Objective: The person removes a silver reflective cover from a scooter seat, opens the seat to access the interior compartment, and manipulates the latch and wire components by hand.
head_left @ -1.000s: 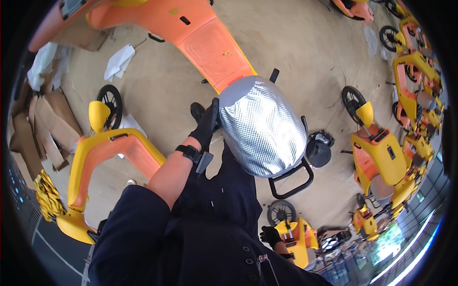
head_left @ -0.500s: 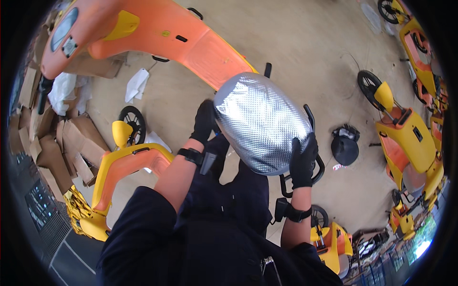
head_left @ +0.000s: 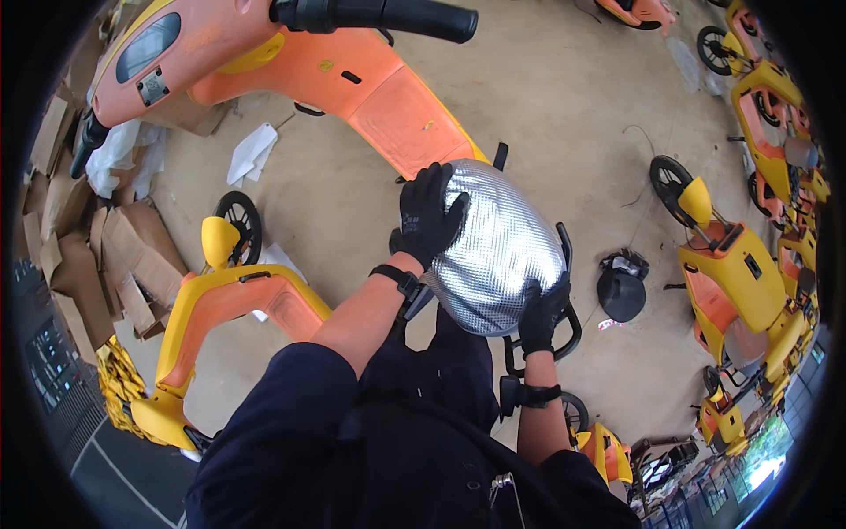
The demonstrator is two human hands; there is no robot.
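Observation:
In front of me a silver, quilted reflective seat cover [head_left: 504,238] lies over the seat of an orange and yellow scooter [head_left: 361,84]. My left hand [head_left: 427,216], in a black glove, rests on the cover's left front part. Its fingers are stretched out and the thumb stands apart. At the near right end my right hand [head_left: 545,316], also gloved, has its fingers curled against the cover's edge. What lies under that hand is hidden. A black rear rail [head_left: 571,331] shows beside the right hand.
A smaller-looking yellow and orange scooter [head_left: 233,304] stands to my left, by torn cardboard [head_left: 132,256]. Rightward, a black rounded object [head_left: 622,291] lies on the floor before another yellow scooter [head_left: 736,273]. The scooter's black handlebar grip [head_left: 427,19] juts in at the top.
My left hand has moved from the cover's left side up onto its top. The right hand stays at the near right end. The scooter's handlebar has come into view.

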